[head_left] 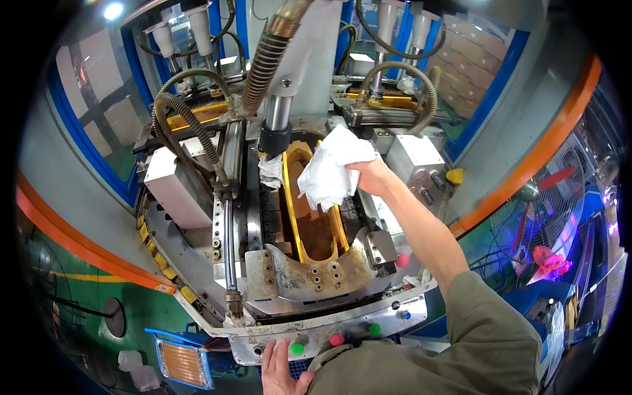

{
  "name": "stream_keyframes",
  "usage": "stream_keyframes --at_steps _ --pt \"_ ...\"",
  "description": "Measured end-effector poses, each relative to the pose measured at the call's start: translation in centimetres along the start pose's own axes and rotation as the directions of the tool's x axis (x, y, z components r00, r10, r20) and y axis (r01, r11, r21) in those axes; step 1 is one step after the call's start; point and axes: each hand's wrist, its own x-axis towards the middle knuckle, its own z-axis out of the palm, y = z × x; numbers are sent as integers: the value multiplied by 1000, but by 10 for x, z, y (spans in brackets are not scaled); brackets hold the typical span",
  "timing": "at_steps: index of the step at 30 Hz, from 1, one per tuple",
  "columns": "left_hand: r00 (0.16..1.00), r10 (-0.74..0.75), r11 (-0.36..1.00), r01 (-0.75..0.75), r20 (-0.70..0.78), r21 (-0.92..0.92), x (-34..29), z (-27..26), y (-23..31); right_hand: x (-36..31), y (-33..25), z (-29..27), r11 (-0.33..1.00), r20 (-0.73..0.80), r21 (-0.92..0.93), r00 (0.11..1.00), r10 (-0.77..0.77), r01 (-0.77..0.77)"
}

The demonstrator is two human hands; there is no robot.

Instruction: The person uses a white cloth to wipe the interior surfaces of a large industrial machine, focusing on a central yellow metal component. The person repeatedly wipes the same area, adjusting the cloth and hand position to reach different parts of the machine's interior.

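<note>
My right hand (373, 175) reaches into the machine, its fingers closed on a crumpled white cloth (331, 168). The cloth hangs over the far right part of a long yellow mould frame (293, 209) with a brownish inside, hiding some of it. Down at the front panel, my left hand (279, 370) rests with its fingers stretched out and holds nothing. It lies by a green push button (297, 349). A second white rag (270, 172) sits left of the frame, under the dark-ended vertical rod (274, 140).
A metal piston rod (230, 243) runs along the left side. Ribbed hoses (189, 127) arch behind it. White boxes (178, 186) flank the mould. A red push button (337, 340) is on the front panel (359, 341). A large fan (540, 184) stands at right.
</note>
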Motion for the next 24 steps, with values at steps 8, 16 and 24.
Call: stream_keyframes --at_steps 8,16,24 --pt "997 77 997 -78 23 12 -11 5 1 -66 -19 9 994 137 97 988 -70 57" --pt "992 122 990 -125 39 60 -7 8 4 -87 -22 8 979 158 174 979 -132 104" --pt "964 263 964 -265 49 32 12 22 11 -123 -21 -5 936 -192 304 974 -119 174"
